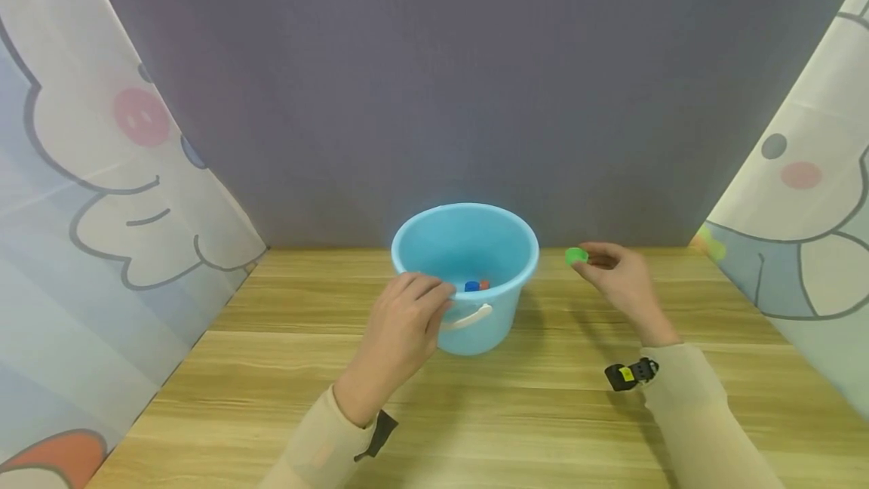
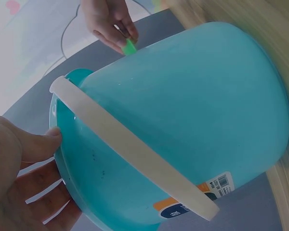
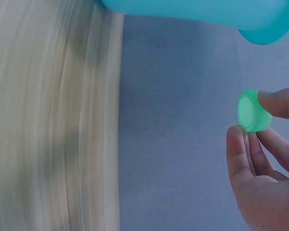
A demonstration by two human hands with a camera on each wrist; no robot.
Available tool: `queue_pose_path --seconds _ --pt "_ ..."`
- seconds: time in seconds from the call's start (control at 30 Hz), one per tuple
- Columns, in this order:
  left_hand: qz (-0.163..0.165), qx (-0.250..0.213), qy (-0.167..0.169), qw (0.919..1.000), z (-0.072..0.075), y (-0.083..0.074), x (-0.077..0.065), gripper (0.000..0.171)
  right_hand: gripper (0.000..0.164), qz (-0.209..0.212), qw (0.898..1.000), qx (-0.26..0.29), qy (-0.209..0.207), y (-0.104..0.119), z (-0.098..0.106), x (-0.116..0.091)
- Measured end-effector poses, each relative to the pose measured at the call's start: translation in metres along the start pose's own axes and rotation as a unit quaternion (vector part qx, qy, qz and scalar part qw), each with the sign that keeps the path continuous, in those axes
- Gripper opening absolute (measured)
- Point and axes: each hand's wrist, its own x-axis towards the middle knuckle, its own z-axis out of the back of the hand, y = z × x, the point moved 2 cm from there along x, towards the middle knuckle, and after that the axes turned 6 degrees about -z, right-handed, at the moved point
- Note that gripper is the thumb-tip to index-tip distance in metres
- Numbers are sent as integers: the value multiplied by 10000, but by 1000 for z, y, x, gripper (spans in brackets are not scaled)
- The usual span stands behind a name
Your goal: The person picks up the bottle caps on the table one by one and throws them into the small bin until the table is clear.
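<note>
A light blue bucket stands upright on the wooden table, its white handle hanging down the near side. My left hand grips the bucket's near-left rim, thumb on one side and fingers on the other in the left wrist view. To the right of the bucket, my right hand pinches a small green bottle cap between thumb and fingers, above the table and apart from the bucket. Inside the bucket lie a blue piece and a red piece, partly hidden by the rim.
The wood-grain table reaches back to a dark grey panel. Cartoon-printed curtains flank both sides. A label shows on the bucket's wall. A black strapped device sits at the right wrist.
</note>
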Motion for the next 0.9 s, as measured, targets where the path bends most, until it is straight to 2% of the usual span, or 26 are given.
queue_pose_path --seconds 0.23,0.43,0.63,0.9 --pt "-13 61 -15 10000 -2 1 0 16 53 -10 9998 44 -177 5 -3 -2" --pt "0 71 28 10000 -1 -1 1 16 56 -140 9994 278 -117 12 -7 -6" --pt "27 57 47 10000 0 -2 1 15 54 -78 9987 424 -266 19 -9 -7" --pt "12 54 9 10000 -1 -1 1 16 56 -128 9971 726 -202 26 -16 -9"
